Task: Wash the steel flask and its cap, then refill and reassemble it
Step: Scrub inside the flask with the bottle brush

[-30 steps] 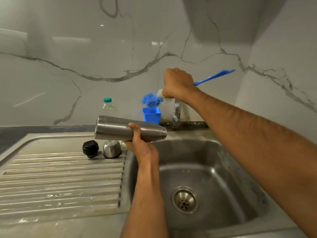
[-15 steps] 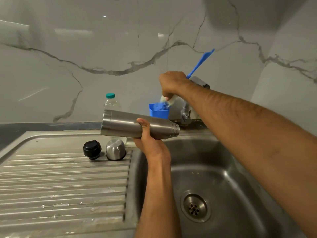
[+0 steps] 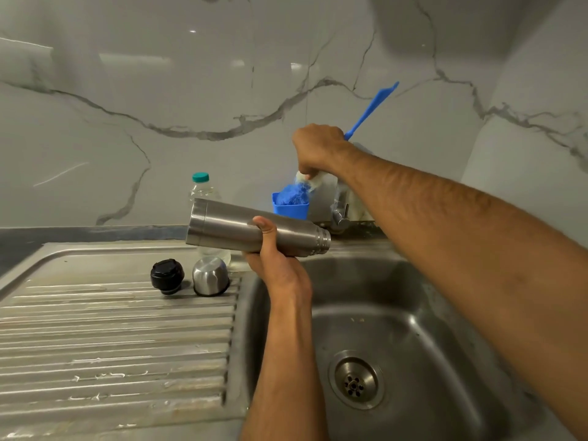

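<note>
My left hand point(image 3: 276, 261) grips the steel flask point(image 3: 229, 227) around its middle. The flask lies sideways above the sink's left rim, open threaded mouth pointing right. My right hand point(image 3: 318, 148) holds a blue bottle brush point(image 3: 370, 109) near its head, handle slanting up to the right. The brush's blue bristles dip into a small blue cup point(image 3: 291, 210) behind the sink. A black inner stopper point(image 3: 167, 275) and a steel cap point(image 3: 210, 275), mouth down, stand side by side on the drainboard.
A clear plastic bottle with a teal lid point(image 3: 201, 189) stands behind the flask. The tap point(image 3: 340, 214) is partly hidden by my right forearm. The steel sink basin point(image 3: 413, 313) with its drain point(image 3: 356, 382) lies below; the ribbed drainboard point(image 3: 111, 345) spreads left. Marble wall behind.
My right hand swung the brush from held level above the cup to head-down, dipping the bristles into the blue cup. The flask stays sideways in my left hand.
</note>
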